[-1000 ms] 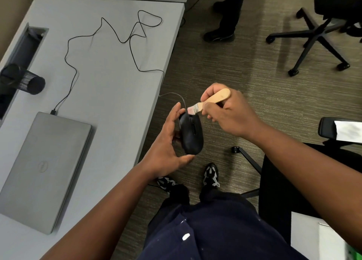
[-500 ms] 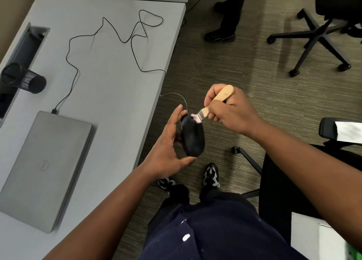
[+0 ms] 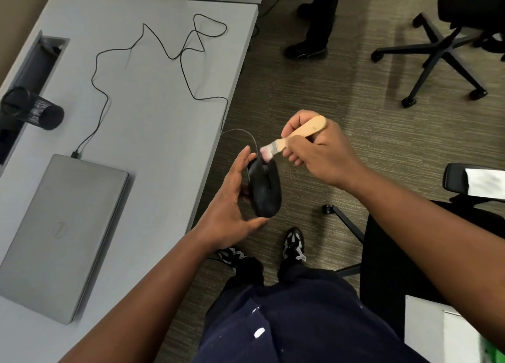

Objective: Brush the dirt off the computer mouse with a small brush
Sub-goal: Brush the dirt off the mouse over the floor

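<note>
A black wired computer mouse (image 3: 265, 190) is held in the air beside the desk edge, above the carpet. My left hand (image 3: 232, 198) grips it from the left, thumb under its rear end and fingers along its far side. My right hand (image 3: 319, 149) pinches a small brush (image 3: 293, 139) with a pale wooden handle. The brush's light bristles touch the front end of the mouse. The mouse's thin black cable (image 3: 188, 70) runs in loops across the desk.
A closed grey laptop (image 3: 58, 234) lies on the grey desk (image 3: 153, 133), with a black mesh cup (image 3: 32, 108) behind it. A black office chair (image 3: 410, 253) stands at my right, another chair base (image 3: 437, 53) farther off. Another person's legs (image 3: 317, 20) stand beyond the desk.
The brush swept down onto the mouse's front half a second ago and has now lifted back toward its front edge. My left hand keeps the mouse in the same place.
</note>
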{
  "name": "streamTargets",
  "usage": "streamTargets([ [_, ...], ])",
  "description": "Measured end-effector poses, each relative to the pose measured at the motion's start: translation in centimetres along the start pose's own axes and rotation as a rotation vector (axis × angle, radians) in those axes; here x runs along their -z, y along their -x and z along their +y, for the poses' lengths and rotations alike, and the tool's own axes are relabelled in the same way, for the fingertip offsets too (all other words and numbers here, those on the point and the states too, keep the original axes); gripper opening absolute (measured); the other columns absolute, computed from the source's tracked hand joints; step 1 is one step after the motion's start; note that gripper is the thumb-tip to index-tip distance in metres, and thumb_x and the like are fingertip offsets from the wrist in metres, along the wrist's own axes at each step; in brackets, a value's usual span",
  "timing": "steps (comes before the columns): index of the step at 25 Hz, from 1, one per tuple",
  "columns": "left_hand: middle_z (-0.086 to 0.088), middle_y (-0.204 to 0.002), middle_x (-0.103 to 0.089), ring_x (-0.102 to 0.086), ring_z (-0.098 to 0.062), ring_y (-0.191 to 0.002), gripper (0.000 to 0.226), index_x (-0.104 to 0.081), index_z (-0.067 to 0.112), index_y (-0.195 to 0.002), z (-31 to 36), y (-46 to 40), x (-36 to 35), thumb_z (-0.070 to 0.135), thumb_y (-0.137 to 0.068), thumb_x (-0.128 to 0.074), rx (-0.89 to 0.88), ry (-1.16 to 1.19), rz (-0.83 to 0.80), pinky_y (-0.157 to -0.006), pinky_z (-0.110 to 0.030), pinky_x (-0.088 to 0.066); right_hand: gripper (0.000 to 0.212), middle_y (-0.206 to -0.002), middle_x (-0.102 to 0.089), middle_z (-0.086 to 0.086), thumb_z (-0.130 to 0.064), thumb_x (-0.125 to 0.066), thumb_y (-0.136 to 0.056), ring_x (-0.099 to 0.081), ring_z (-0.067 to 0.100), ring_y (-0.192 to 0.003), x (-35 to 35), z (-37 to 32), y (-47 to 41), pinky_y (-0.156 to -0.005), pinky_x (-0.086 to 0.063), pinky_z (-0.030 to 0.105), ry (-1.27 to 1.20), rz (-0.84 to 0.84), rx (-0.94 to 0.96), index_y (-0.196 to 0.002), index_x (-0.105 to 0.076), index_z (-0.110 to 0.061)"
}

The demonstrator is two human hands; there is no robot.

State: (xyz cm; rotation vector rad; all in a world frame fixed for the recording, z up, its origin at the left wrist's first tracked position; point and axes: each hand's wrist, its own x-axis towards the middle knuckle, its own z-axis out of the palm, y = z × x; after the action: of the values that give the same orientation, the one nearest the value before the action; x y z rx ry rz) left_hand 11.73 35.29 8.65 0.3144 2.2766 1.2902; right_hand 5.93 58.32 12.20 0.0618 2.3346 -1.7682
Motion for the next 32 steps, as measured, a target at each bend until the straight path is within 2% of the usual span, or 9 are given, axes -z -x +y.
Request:
streamTargets([
  [2, 0.020, -0.170, -0.022, -0.064, -0.007, -0.124, 0.141, 0.004, 0.051, -0.163, 0.1, 0.0, 0.0, 0.003, -0.073, -0.094, -0.003, -0.007, 0.003, -0.095, -0.017, -0.054, 0.011, -0.077, -0.076, 0.008, -0.009, -0.058, -0.090, -0.073, 0.028, -0.072, -0.2, 0.0, 0.2, -0.064, -0.060, 0.042, 0.020, 0.008, 0.008, -0.091, -0.068, -0.014],
  [6, 0.024, -0.169, -0.019, -0.058, -0.010, -0.133, 0.142, 0.006, 0.057, -0.161, 0.1, -0.1, -0.1, 0.006, -0.074, -0.094, 0.000, -0.028, -0.001, -0.101, -0.019, -0.054, 0.012, -0.069, -0.074, 0.008, -0.017, -0.056, -0.082, -0.069, 0.020, -0.060, -0.1, -0.3, 0.4, -0.057, -0.055, 0.040, 0.046, -0.027, 0.005, -0.082, -0.068, -0.016],
  [9, 0.025, -0.168, -0.020, -0.060, -0.002, -0.126, 0.142, 0.009, 0.054, -0.161, 0.4, -0.2, -0.1, 0.007, -0.075, -0.094, 0.007, -0.036, -0.010, -0.095, -0.012, -0.052, 0.007, -0.074, -0.074, 0.014, -0.015, -0.059, -0.088, -0.070, 0.036, -0.067, -0.4, -0.2, 0.5, -0.056, -0.057, 0.049, 0.058, 0.014, 0.073, -0.089, -0.066, -0.017],
  [13, 0.021, -0.169, -0.020, -0.061, -0.005, -0.125, 0.144, 0.009, 0.055, -0.161, 0.5, -0.3, -0.1, 0.005, -0.074, -0.094, 0.019, -0.047, 0.004, -0.092, -0.011, -0.051, 0.009, -0.069, -0.071, 0.009, -0.011, -0.061, -0.089, -0.061, 0.021, -0.057, -1.1, -0.8, 1.0, -0.049, -0.046, 0.033, 0.205, -0.070, 0.110, -0.085, -0.066, -0.017],
  [18, 0.019, -0.170, -0.020, -0.061, 0.002, -0.120, 0.146, 0.011, 0.057, -0.160, 0.4, -0.5, 0.3, 0.005, -0.073, -0.095, 0.032, -0.061, 0.017, -0.090, -0.014, -0.055, 0.007, -0.067, -0.069, 0.008, -0.012, -0.063, -0.090, -0.060, 0.023, -0.057, -0.6, -1.0, 0.9, -0.050, -0.045, 0.034, 0.187, -0.052, 0.115, -0.085, -0.067, -0.015],
  [22, 0.022, -0.169, -0.020, -0.060, -0.007, -0.128, 0.146, 0.010, 0.059, -0.160, 0.5, -0.8, 0.6, 0.004, -0.073, -0.094, 0.028, -0.052, 0.022, -0.096, -0.021, -0.057, 0.004, -0.064, -0.063, -0.003, -0.018, -0.066, -0.093, -0.050, 0.007, -0.050, -1.0, -1.0, 0.8, -0.047, -0.039, 0.023, 0.202, -0.072, 0.128, -0.090, -0.066, -0.017],
  [25, 0.022, -0.169, -0.020, -0.057, -0.016, -0.134, 0.147, 0.010, 0.060, -0.159, 0.4, -0.9, 0.8, 0.004, -0.073, -0.094, 0.023, -0.062, 0.027, -0.098, -0.024, -0.058, 0.010, -0.065, -0.069, 0.003, -0.011, -0.063, -0.089, -0.060, 0.019, -0.055, -0.8, -1.2, 0.9, -0.049, -0.046, 0.035, 0.236, -0.137, 0.079, -0.083, -0.067, -0.017],
  [27, 0.021, -0.170, -0.019, -0.057, -0.015, -0.135, 0.147, 0.012, 0.059, -0.159, 0.4, -1.0, 0.9, 0.005, -0.073, -0.094, 0.024, -0.077, 0.022, -0.098, -0.024, -0.058, 0.007, -0.069, -0.070, 0.008, -0.014, -0.063, -0.089, -0.063, 0.027, -0.060, -0.7, -1.2, 0.8, -0.051, -0.047, 0.036, 0.192, -0.092, 0.098, -0.085, -0.067, -0.017],
  [32, 0.018, -0.170, -0.020, -0.059, -0.012, -0.130, 0.147, 0.012, 0.056, -0.160, 0.4, -1.3, 0.8, 0.005, -0.073, -0.095, 0.015, -0.072, 0.032, -0.092, -0.017, -0.055, 0.005, -0.067, -0.067, 0.001, -0.020, -0.065, -0.093, -0.053, 0.007, -0.053, -1.1, -1.3, 0.3, -0.048, -0.043, 0.027, 0.207, -0.075, 0.110, -0.090, -0.067, -0.018],
])
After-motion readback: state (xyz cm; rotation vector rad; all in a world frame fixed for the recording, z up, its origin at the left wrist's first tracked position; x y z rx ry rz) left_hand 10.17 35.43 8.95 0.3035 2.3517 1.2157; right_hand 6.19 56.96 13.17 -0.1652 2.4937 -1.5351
